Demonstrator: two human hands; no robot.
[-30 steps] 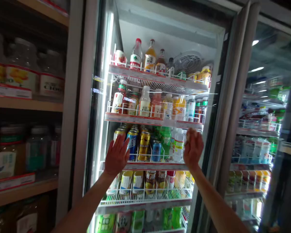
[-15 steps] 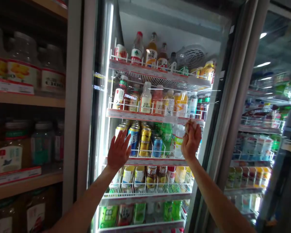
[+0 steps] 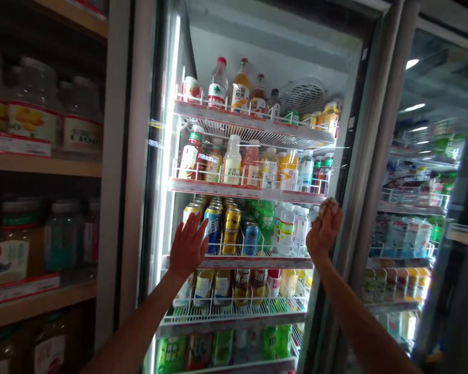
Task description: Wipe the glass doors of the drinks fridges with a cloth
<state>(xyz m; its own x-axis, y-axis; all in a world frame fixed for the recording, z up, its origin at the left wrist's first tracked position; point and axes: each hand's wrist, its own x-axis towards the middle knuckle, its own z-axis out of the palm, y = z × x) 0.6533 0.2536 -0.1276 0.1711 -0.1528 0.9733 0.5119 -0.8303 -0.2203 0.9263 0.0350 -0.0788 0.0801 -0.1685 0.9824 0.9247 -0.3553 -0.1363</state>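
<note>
My left hand (image 3: 187,245) lies flat with its fingers spread on the glass door (image 3: 167,171) of a lit drinks fridge, in front of the cans (image 3: 231,228) on the third shelf. My right hand (image 3: 322,232) is raised at the door's right edge, beside the grey door frame (image 3: 359,171). Its fingers are curled round something small and pale that I cannot make out. Clear bottles (image 3: 286,228) stand just left of that hand, behind the glass.
The fridge holds several wire shelves (image 3: 249,189) of bottles and cans, with a fan grille (image 3: 301,96) at the top. Wooden shelves (image 3: 42,166) with jars stand on the left. A second glass-door fridge (image 3: 421,218) stands on the right.
My right hand has slid right, from in front of the clear bottles to the door's edge, and its fingers have curled. My left hand has stayed flat in about the same place.
</note>
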